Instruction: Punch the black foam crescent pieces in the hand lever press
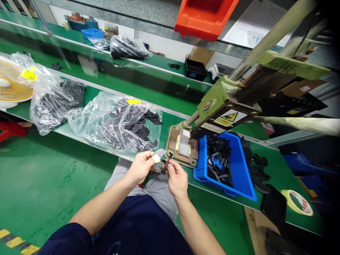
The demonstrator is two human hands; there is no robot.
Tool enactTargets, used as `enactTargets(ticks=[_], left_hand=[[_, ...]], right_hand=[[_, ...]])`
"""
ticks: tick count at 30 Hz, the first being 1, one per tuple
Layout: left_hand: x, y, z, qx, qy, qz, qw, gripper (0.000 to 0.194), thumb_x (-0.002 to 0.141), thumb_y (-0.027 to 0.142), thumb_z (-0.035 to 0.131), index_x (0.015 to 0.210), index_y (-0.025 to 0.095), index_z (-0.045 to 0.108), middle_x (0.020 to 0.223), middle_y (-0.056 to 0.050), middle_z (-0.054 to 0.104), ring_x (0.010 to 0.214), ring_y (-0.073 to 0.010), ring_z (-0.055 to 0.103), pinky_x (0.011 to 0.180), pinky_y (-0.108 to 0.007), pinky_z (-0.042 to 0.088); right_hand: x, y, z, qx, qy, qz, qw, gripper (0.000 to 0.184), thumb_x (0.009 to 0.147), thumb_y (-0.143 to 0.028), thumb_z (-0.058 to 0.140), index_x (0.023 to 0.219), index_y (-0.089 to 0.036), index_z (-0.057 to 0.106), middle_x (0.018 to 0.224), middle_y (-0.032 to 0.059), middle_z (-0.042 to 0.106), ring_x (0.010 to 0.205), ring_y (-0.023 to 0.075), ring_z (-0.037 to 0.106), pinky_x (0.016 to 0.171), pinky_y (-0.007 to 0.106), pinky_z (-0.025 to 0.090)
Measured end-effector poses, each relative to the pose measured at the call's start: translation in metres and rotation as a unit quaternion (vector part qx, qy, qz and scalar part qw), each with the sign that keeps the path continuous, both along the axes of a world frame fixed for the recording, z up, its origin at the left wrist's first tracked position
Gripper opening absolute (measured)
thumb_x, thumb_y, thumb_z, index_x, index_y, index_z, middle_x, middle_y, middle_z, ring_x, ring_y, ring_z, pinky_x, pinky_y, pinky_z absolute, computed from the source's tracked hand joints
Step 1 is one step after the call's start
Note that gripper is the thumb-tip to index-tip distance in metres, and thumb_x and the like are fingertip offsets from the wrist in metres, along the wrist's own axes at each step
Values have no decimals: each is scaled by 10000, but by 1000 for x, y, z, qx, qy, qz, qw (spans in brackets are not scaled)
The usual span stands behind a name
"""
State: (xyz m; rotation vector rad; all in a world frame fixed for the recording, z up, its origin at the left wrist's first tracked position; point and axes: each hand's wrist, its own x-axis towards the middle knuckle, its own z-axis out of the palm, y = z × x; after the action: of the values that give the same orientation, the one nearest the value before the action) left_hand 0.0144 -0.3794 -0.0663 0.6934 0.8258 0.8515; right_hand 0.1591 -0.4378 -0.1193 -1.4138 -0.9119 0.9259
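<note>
Pinched in my left hand (140, 167) is a grey curved flat piece (159, 153). Pale tape (156, 158) wraps the thumb of that hand. My right hand (177, 180) grips a thin black plastic strip (166, 165) close against the grey piece; whether the two are joined I cannot tell. Both hands are at the bench's front edge, above my lap. Just beyond them stands a hand press, with a metal block (184, 144) on its base plate (174, 136). To the right, a blue bin (245, 173) contains many small black clips (219, 156).
Clear bags of dark curved pieces (138, 129) lie to the left, near a yellow fan (16, 86). Press bars (273, 39) slant overhead at right. Loose dark pieces (256, 166), a phone-like black slab (275, 205) and a tape roll (297, 203) lie right of the bin.
</note>
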Motion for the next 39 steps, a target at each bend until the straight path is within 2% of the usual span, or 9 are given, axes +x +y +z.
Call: enactTargets(ticks=[3, 10, 21, 31, 35, 39], left_hand=[[0, 0, -1, 5, -4, -7, 1000, 380, 611, 436, 864, 686, 136, 642, 621, 18, 624, 524, -105, 563, 520, -230, 495], [1, -2, 1, 30, -10, -16, 999, 380, 623, 449, 857, 703, 133, 661, 606, -3, 649, 523, -117, 574, 528, -231, 468], [1, -4, -4, 83, 2, -12, 996, 323, 683, 415, 825, 721, 135, 668, 626, 5, 637, 574, -124, 583, 590, -245, 499], [5, -4, -1, -17, -11, 8, 1000, 393, 609, 441, 862, 742, 138, 651, 645, 15, 626, 547, -123, 584, 529, -258, 529], [5, -5, -6, -18, -10, 4, 1000, 391, 645, 460, 842, 749, 139, 645, 622, 22, 604, 537, -114, 563, 542, -262, 537], [3, -6, -12, 16, -34, 4, 999, 407, 747, 526, 763, 790, 138, 650, 674, -9, 642, 576, -136, 597, 572, -283, 547]], right_hand=[[-2, -2, -3, 5, -20, -29, 999, 279, 838, -458, 663, 962, -219, 735, 845, 34, 756, 743, 177, 655, 740, 322, 523], [-7, -3, -10, 10, -23, -77, 997, 333, 840, -507, 645, 946, -199, 714, 777, 23, 727, 685, 158, 621, 669, 294, 492], [-19, 2, -3, 31, 33, -61, 997, 384, 901, -542, 538, 923, -184, 673, 653, 5, 650, 609, 145, 587, 635, 301, 497], [-14, -1, -4, 14, -11, -74, 997, 411, 864, -543, 595, 957, -156, 696, 681, 18, 660, 624, 145, 579, 615, 285, 473], [-13, -1, 3, 13, -26, -68, 997, 401, 849, -537, 610, 951, -164, 718, 706, 31, 687, 644, 149, 599, 625, 282, 494], [-12, -2, 3, 18, -22, -63, 998, 385, 842, -519, 623, 972, -171, 725, 758, 46, 725, 686, 159, 643, 661, 294, 533]])
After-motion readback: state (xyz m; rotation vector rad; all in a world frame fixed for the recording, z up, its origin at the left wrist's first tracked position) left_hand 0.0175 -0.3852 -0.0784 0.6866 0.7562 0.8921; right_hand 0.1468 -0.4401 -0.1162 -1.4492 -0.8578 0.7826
